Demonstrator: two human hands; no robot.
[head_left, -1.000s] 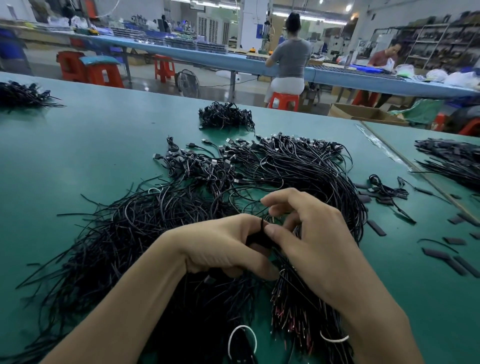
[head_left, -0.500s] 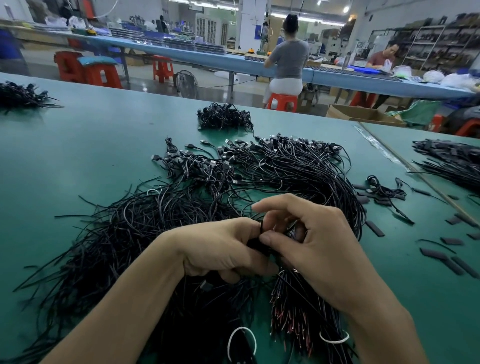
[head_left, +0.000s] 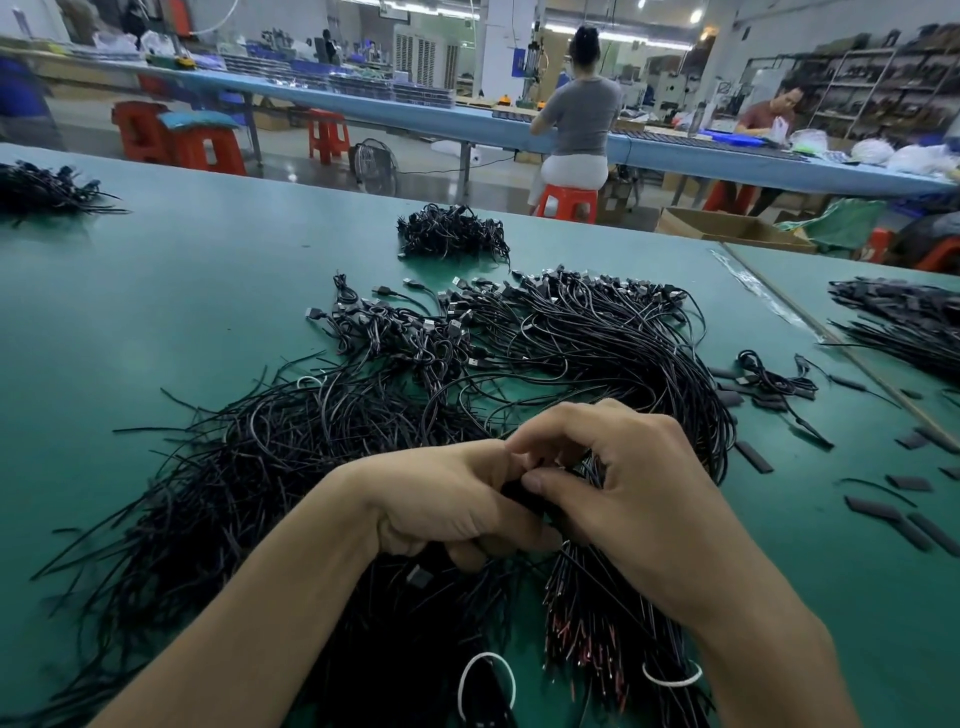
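Two hands meet at the lower centre of the frame, over a wide tangle of black cables (head_left: 597, 343) spread on the green counter (head_left: 156, 322). The left hand (head_left: 447, 504) and the right hand (head_left: 644, 509) touch each other. The fingers (head_left: 561, 422) of both are curled and clamped on a small black piece (head_left: 517, 491) held between them; most of it is hidden, so its kind cannot be told. Below the right hand lies a bundle of wire ends (head_left: 587, 629) with reddish tips, tied by a white band (head_left: 670, 679). Short black sleeves (head_left: 872, 508) lie scattered at the right of the frame, and a small heap of cables (head_left: 452, 236) sits at upper centre.
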